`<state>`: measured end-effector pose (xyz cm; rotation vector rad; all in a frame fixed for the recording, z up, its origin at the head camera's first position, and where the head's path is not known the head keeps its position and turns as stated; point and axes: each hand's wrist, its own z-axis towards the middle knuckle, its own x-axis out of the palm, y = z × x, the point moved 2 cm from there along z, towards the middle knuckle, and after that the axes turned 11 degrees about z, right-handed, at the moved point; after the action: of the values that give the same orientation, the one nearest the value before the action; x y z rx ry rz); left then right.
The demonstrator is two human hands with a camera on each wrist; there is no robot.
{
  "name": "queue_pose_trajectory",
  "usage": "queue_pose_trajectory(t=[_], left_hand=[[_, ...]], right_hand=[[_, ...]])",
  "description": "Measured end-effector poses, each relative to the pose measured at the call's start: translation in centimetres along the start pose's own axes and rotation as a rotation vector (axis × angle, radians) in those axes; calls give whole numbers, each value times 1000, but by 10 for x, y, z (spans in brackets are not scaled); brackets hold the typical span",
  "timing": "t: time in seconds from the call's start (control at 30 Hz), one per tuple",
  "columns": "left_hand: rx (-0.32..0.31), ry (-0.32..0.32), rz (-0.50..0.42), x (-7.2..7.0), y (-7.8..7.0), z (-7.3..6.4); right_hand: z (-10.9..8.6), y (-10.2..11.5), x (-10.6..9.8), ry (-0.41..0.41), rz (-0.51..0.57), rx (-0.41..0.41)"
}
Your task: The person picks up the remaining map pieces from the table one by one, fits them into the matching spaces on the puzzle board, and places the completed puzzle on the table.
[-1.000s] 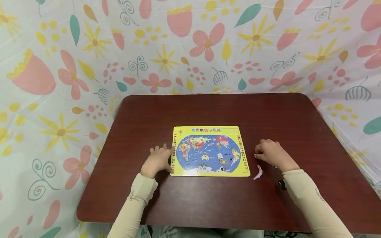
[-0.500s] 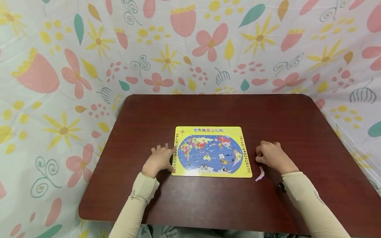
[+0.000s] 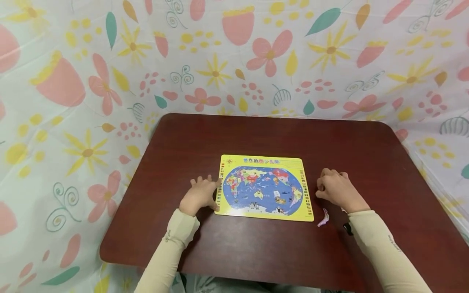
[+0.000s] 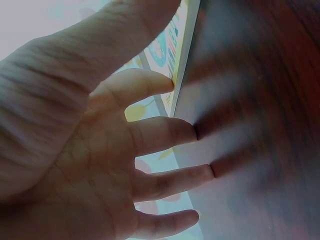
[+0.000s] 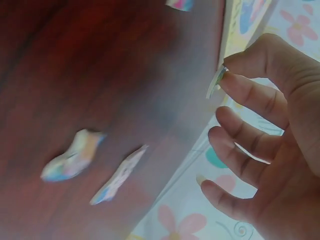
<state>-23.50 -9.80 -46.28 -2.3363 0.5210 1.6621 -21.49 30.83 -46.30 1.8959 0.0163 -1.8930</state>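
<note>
A yellow-bordered world map puzzle board (image 3: 265,187) lies flat on the table. My left hand (image 3: 199,196) is at its left side, the thumb and index fingertips at the edge. Spread fingers (image 4: 162,132) show in the left wrist view, some touching the tabletop. Right of the board, my right hand (image 3: 340,190) pinches a small thin puzzle piece (image 5: 216,82) between thumb and index finger; its other fingers are loosely bent. That piece is hidden in the head view. Just below this hand lies a curved pinkish puzzle piece (image 3: 324,218).
In the right wrist view, a wide puzzle piece (image 5: 75,157) and a narrow one (image 5: 119,177) lie on the dark wood table (image 3: 256,252). Another piece (image 5: 181,4) shows at the top edge. A flower-print cloth (image 3: 220,49) hangs behind the table.
The head view has turned slightly, so everything appears a little further right. A pale bit seen at my right fingertips a second ago is now hidden there. My left hand stays at the board.
</note>
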Motion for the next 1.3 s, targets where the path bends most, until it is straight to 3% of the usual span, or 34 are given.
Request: queue_pose_trajectory(t=[0.37,0.9,1.3], left_hand=[[16,20,-23,-1,-5,3],[8,16,3,0,-3,2],[-26,10,7,0,4,2]], right_hand=[[25,20,8,-33,11,-60],[65,49,28,-2,45,-112],[86,58,38,102,124,-41]])
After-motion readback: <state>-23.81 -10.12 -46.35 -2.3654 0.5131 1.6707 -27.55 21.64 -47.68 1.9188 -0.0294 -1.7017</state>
